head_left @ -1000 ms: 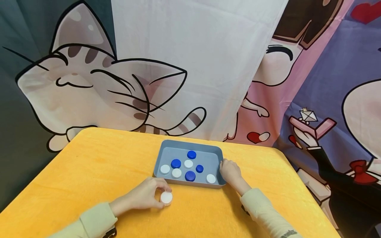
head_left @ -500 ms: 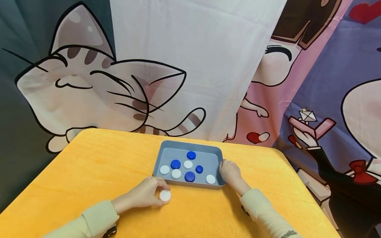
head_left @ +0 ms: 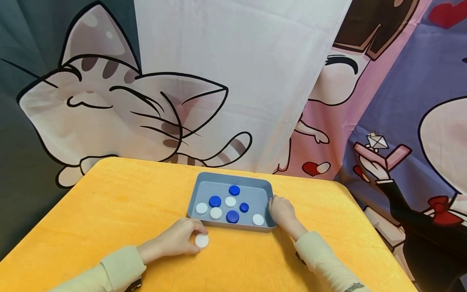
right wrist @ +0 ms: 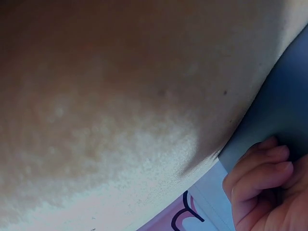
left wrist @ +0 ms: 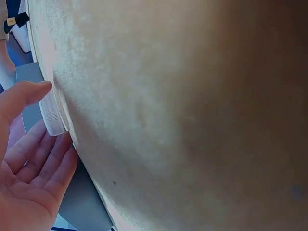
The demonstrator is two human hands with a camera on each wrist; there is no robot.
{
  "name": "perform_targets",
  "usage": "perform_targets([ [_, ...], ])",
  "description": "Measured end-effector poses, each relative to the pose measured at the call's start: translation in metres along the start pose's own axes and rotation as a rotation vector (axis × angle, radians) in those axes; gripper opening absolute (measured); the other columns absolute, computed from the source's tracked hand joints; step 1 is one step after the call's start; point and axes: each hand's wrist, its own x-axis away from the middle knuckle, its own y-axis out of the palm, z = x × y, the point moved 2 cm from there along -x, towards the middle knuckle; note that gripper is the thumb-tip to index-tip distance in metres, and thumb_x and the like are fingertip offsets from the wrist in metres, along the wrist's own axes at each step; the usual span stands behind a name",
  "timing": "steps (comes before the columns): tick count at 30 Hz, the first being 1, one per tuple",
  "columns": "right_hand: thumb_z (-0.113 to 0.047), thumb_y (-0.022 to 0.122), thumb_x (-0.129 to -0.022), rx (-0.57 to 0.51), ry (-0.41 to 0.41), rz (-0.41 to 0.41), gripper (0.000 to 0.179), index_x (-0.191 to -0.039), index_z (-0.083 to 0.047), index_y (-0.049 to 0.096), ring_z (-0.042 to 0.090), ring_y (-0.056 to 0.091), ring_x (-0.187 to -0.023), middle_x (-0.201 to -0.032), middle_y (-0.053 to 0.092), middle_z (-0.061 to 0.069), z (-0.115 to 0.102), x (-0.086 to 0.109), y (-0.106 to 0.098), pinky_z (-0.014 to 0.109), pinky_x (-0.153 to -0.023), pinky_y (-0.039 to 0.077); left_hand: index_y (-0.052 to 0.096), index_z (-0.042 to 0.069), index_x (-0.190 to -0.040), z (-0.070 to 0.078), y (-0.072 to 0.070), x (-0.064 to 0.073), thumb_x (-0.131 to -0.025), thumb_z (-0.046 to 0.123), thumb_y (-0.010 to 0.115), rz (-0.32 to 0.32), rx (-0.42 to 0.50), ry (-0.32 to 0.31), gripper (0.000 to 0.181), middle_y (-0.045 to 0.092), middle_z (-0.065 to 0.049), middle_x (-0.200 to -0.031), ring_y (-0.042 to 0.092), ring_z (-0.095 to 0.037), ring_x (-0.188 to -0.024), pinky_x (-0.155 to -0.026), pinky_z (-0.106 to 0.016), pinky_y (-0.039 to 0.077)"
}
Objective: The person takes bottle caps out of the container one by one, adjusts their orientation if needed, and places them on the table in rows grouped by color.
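Note:
Thumb and fingers of my left hand [head_left: 178,239] pinch a white bottle cap [head_left: 202,241] at the yellow tabletop, just in front of the tray. Its ridged side shows between thumb and fingers in the left wrist view, where the white cap [left wrist: 52,113] stands on edge. My right hand [head_left: 282,211] grips the right wall of the blue-grey tray [head_left: 237,225] with curled fingers [right wrist: 262,178]; part of that wall is hidden behind it. Inside the tray lie several white caps [head_left: 258,220] and several blue caps [head_left: 232,216], one blue cap [head_left: 244,207] smaller than the others.
The yellow table [head_left: 120,194] reaches back to a cloth backdrop [head_left: 237,81] with a cartoon cat and figures. Table surface stretches left and right of the tray. Light sleeves [head_left: 122,265] cover both forearms.
My left hand has shifted very slightly left with the white cap still pinched. The right hand, tray and caps inside it have stayed in place.

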Motion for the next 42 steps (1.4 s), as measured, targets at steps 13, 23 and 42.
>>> perform_targets([
  [13, -0.017, 0.049, -0.097, -0.007, 0.001, 0.0, 0.029, -0.089, 0.006, 0.065, 0.031, 0.063, -0.065, -0.075, 0.065, 0.019, 0.001, -0.001, 0.002, 0.042, -0.059, 0.053, 0.073, 0.006, -0.098, 0.003, 0.0, -0.001, -0.069, 0.017, 0.081, -0.032, -0.024, -0.028, 0.032, 0.069, 0.001, -0.095, 0.06, -0.008, -0.086, -0.079, -0.026, 0.053],
  [23, -0.018, 0.049, -0.098, 0.005, 0.008, -0.012, 0.029, -0.091, 0.006, 0.065, 0.03, 0.063, -0.066, -0.076, 0.065, 0.019, 0.002, -0.001, 0.003, 0.041, -0.058, 0.053, 0.072, 0.004, -0.098, 0.005, -0.002, -0.001, -0.07, 0.019, 0.081, -0.039, -0.026, -0.023, 0.033, 0.07, 0.0, -0.095, 0.061, -0.008, -0.086, -0.079, -0.026, 0.053],
  [42, -0.017, 0.049, -0.097, 0.004, 0.001, -0.005, 0.029, -0.091, 0.006, 0.064, 0.03, 0.063, -0.065, -0.075, 0.065, 0.019, 0.001, -0.001, 0.001, 0.042, -0.058, 0.053, 0.073, 0.006, -0.099, 0.011, -0.013, -0.004, -0.071, 0.021, 0.081, -0.029, -0.053, -0.041, 0.033, 0.072, 0.001, -0.096, 0.063, -0.011, -0.088, -0.08, -0.029, 0.052],
])
